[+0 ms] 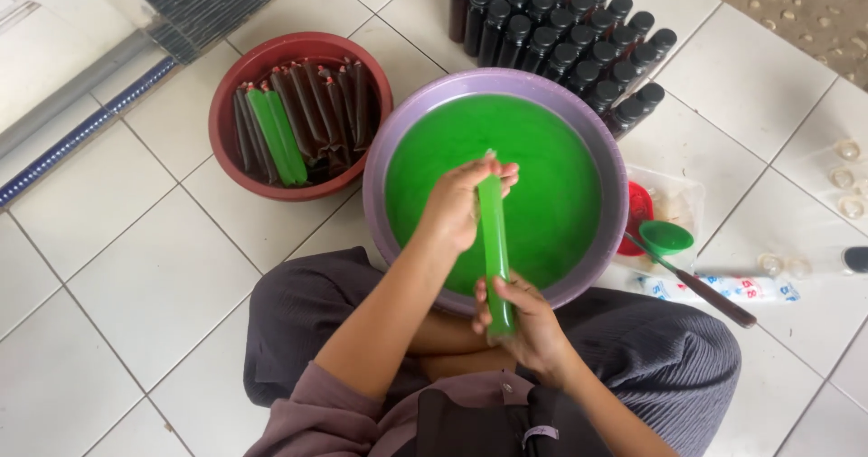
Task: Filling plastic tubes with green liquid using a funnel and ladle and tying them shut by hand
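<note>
A long thin plastic tube filled with green liquid (495,240) is held upright over a purple basin (604,150) full of green liquid. My left hand (461,202) pinches the tube's top end, fingers closed around it. The tube's bottom end sits in the grip of my right hand (520,317), just above my lap at the basin's near rim.
A red bowl (237,95) to the left holds several filled tubes, mostly dark brown, two green. Rows of dark capped bottles (561,32) stand behind the basin. To the right lie a green funnel ladle (669,240), a red lid (638,213) and a plastic bag roll (723,287). White tiled floor.
</note>
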